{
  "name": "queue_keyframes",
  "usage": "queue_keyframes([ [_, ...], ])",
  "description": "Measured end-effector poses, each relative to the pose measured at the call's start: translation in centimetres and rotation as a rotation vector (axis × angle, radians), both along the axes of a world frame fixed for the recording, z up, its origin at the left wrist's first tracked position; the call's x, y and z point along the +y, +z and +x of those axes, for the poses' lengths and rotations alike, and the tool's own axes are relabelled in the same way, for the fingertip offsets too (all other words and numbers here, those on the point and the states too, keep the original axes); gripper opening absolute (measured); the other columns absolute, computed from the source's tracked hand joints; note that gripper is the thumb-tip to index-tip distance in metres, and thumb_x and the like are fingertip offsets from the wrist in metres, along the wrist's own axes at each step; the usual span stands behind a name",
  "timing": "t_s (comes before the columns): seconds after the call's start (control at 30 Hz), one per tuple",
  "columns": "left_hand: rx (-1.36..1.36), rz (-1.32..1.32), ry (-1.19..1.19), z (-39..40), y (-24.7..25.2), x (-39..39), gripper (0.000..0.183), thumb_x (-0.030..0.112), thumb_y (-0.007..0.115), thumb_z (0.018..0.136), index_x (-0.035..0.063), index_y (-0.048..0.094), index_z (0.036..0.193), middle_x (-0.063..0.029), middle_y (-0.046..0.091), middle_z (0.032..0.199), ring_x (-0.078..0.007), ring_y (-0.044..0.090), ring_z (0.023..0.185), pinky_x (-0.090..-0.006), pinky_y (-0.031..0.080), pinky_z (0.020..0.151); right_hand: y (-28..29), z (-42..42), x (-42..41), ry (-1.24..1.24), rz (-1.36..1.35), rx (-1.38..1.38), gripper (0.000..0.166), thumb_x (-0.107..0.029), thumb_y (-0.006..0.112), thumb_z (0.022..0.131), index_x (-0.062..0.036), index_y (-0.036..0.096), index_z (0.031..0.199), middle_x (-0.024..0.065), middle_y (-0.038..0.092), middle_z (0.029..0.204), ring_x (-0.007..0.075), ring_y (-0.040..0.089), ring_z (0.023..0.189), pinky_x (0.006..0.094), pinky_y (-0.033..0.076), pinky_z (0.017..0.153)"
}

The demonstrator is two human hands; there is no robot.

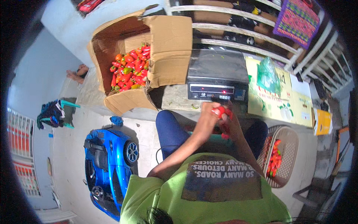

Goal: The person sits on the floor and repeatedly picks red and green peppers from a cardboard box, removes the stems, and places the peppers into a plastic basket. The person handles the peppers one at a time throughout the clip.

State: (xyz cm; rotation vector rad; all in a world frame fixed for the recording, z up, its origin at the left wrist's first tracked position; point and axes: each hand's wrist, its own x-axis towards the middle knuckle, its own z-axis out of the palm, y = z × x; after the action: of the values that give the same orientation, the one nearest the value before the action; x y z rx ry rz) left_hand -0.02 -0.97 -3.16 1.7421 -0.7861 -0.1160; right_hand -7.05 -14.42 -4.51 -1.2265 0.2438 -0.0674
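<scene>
Just in front of the scale, my left hand point(208, 110) has its fingers closed around red peppers point(218, 111). Close beside it, my right hand point(231, 116) also grips red peppers, partly in shadow; more red shows below, between my forearms. How many peppers each hand holds is hard to tell. A black digital scale point(218, 67) with lit red digits stands right beyond my hands. To its left, an open cardboard box point(170, 50) lies tipped towards me with many red, orange and green peppers point(130, 68) inside.
A plastic basket point(291, 156) with peppers stands right of my knee. Flattened printed cardboard point(279, 106) carries a green plastic bag point(268, 74). A blue toy car point(112, 165) is on the left floor, near a green stool point(70, 104) with clothes. White railings point(237, 29) run behind the scale.
</scene>
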Motion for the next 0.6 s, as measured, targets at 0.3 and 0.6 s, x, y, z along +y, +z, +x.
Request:
queue_keyframes([
  [0.3,0.124,-0.287,0.192,9.0,4.7,6.0,0.031,0.027,0.048,0.092,0.0022,0.054,0.111,-0.0067,0.059,0.098,-0.0139,0.055,0.084,-0.0287,0.044,0.078,-0.5,-7.9,-13.9,-0.728,-0.073,0.122,0.036,-0.034,0.062,0.083,-0.0066,0.057,0.106,-0.0008,0.058,0.081,0.0046,0.049,0.054,0.0163,0.040,0.045],
  [0.6,-0.635,0.659,0.777,38.3,-1.6,16.1,0.029,0.014,0.057,0.080,0.0069,0.058,0.108,-0.0140,0.057,0.106,-0.0308,0.054,0.098,-0.0409,0.043,0.083,-14.0,-32.2,-23.0,-1.035,-0.387,0.098,0.060,-0.051,0.041,0.089,-0.0090,0.040,0.131,0.0098,0.046,0.128,0.0216,0.051,0.108,0.0364,0.051,0.071],
])
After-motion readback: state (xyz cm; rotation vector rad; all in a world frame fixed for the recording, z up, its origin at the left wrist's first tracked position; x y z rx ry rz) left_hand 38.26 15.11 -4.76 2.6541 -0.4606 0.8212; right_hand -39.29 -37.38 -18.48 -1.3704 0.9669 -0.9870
